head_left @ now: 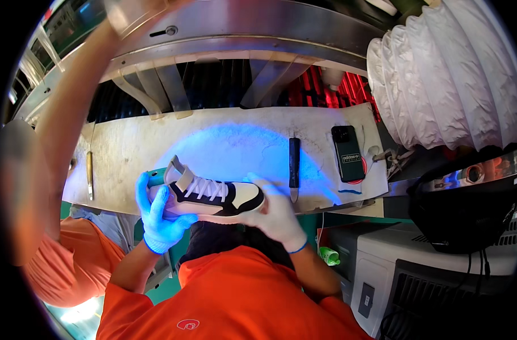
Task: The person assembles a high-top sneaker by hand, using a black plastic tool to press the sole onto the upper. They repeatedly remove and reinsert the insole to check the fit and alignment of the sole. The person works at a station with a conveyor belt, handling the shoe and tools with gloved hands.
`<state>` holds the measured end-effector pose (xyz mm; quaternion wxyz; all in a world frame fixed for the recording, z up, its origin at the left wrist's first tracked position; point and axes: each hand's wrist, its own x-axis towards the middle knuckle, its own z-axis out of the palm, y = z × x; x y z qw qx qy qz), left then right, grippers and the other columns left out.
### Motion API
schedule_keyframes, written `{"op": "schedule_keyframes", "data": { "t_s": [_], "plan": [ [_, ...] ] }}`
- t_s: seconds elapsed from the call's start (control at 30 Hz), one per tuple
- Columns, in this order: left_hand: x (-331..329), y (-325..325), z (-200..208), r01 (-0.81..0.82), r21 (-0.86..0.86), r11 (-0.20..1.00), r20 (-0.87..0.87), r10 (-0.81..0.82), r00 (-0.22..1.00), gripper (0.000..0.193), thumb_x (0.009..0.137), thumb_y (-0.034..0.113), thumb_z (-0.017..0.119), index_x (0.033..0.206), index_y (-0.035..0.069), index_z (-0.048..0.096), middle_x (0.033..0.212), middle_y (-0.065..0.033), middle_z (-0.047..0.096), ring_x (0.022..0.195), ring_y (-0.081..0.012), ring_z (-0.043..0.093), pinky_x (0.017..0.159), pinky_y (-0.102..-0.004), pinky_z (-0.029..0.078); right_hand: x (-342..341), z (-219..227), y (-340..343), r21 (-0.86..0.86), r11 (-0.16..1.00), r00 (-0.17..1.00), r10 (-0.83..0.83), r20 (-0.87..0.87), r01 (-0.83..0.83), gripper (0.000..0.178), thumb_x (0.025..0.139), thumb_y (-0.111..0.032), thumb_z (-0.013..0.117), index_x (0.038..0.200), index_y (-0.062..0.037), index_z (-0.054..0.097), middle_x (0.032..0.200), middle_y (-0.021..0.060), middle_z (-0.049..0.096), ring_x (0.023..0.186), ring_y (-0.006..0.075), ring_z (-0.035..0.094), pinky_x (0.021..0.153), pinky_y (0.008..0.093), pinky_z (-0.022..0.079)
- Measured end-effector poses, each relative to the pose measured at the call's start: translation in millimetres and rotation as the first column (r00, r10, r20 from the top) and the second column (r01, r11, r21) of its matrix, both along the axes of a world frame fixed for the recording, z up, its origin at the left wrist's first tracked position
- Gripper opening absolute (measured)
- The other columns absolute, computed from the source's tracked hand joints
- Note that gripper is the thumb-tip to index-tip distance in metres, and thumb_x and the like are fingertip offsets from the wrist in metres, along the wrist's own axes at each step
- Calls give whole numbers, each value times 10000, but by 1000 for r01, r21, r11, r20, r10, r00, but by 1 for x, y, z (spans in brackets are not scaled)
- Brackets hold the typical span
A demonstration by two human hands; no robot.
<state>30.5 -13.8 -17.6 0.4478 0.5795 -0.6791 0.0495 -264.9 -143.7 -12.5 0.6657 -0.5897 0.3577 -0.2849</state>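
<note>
A white and black sneaker with white laces lies sideways between my gloved hands, just above the near edge of the worktable, its toe to the right. A teal last shows at its heel opening. My left hand, lit blue, is closed round the heel end. At the toe, my right hand in a white knitted glove grips the sole and front. Its fingertips are partly hidden behind the shoe. Beyond my right hand lies a knife with a black handle, its blade pointing toward me.
A pale sheet covers the table, with a blue light patch. A phone lies right; a wooden-handled tool lies left. A co-worker's arm reaches across the left. A white duct and black bag crowd the right.
</note>
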Motion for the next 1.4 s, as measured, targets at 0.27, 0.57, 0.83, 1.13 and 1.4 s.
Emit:
{"op": "schedule_keyframes", "data": {
  "t_s": [0.27,0.57,0.83,1.13,1.4],
  "plan": [
    [8,-4,2,-6,77,997,-51,10,999,990,882,562,934,1651,71,547,1811,-274,269,1562,-465,459,1275,-586,409,-4,-5,-24,110,993,972,22,232,-48,787,806,-70,928,1506,131,629,1348,112,733,1212,167,673,1083,332,554],
    [9,-15,24,-102,192,976,127,78,989,1153,865,824,791,1679,59,504,1774,-405,263,1538,-577,469,1252,-609,422,-17,-20,-27,337,936,940,-24,339,-97,478,1021,16,710,1494,80,687,1398,98,737,1255,195,683,1130,343,533],
    [-70,-46,75,97,352,931,424,-251,870,918,696,532,989,1458,124,679,1512,-188,652,1486,-532,530,1258,-797,226,33,-39,23,475,879,812,-253,526,-33,425,1130,-106,633,1529,35,665,1527,135,688,1384,233,661,1229,386,489],
    [-69,-42,97,273,38,961,56,-275,960,765,683,250,1081,1316,54,699,1319,-170,751,1261,-410,734,1141,-525,564,32,80,43,-21,991,924,-117,363,134,525,1094,-41,594,1602,92,571,1644,193,597,1534,287,559,1309,418,399],
    [-10,61,64,-56,30,998,-772,59,633,741,702,-5,1032,1325,49,633,1344,-177,699,1266,-313,724,1138,-468,583,117,27,22,142,989,933,-13,359,-41,643,1054,-75,691,1644,82,488,1643,225,572,1515,307,565,1272,425,447]
  ]
}}
